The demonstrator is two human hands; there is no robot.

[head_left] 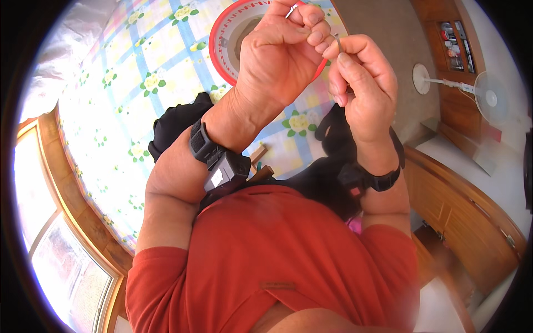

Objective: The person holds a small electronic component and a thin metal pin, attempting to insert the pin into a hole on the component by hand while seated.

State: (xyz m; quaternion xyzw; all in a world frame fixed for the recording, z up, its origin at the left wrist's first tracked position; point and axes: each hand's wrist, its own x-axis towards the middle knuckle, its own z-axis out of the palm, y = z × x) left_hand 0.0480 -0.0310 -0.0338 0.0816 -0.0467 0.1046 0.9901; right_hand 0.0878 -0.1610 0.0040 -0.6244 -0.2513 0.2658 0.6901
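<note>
My left hand (pixel 286 58) is raised over a round white basin with a red rim (pixel 214 47), its fingers bent and pressed together. Whatever those fingers hold is too small to make out. Close beside it, my right hand (pixel 363 83) pinches a thin greyish sliver (pixel 337 41) between thumb and forefinger, its kind unclear. The fingertips of both hands nearly meet. Part of the basin's inside, greyish brown, shows behind my left hand.
A flowered, checked cloth (pixel 133 94) covers the surface below. Near my body lie black fabric (pixel 180 122) and a small wooden piece (pixel 259 153). A white fan (pixel 489 97) and wooden cabinets (pixel 466 222) stand right; a window (pixel 72 272) is left.
</note>
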